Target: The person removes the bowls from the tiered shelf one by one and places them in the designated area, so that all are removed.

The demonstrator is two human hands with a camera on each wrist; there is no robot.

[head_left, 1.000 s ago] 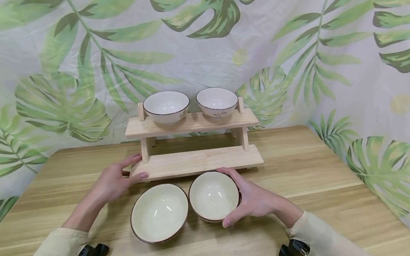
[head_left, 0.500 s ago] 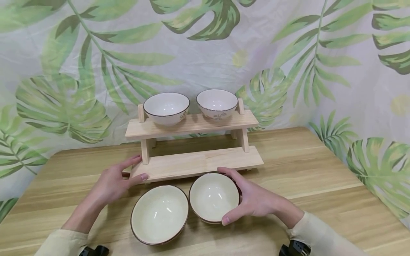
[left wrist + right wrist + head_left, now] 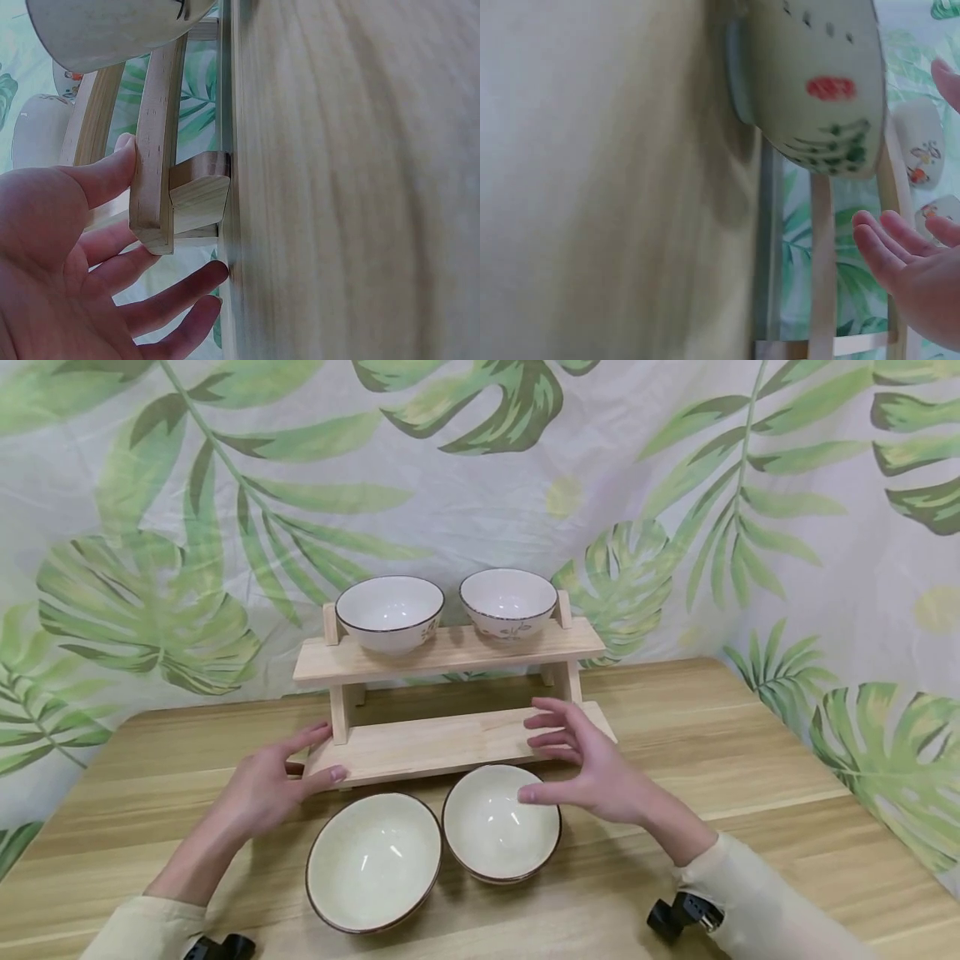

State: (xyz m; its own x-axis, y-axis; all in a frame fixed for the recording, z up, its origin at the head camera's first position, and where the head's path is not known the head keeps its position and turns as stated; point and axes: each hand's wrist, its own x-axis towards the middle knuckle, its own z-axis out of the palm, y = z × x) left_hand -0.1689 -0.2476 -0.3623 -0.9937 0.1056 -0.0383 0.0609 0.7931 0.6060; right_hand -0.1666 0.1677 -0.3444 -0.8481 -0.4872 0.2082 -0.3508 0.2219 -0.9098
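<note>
My left hand (image 3: 262,785) holds the left end of the lower board of a two-tier wooden shelf (image 3: 450,745). In the left wrist view its thumb lies on the board (image 3: 154,142), two fingers meet the board's end, and the other fingers spread lower. My right hand (image 3: 600,768) is held above the table, its fingers apart over the right part of the lower board and its thumb over the rim of a cream bowl (image 3: 498,839); it holds nothing. A larger cream bowl (image 3: 372,868) stands left of that one. In the right wrist view, a bowl (image 3: 817,90) shows red and green decoration.
Two white patterned bowls, one left (image 3: 390,614) and one right (image 3: 510,606), stand on the upper board (image 3: 450,652). The shelf rests on a wooden table (image 3: 750,793) before a leaf-print cloth (image 3: 480,485).
My right hand has let go of the smaller cream bowl and moved up and forward over the lower board. The left hand and all bowls have stayed in place.
</note>
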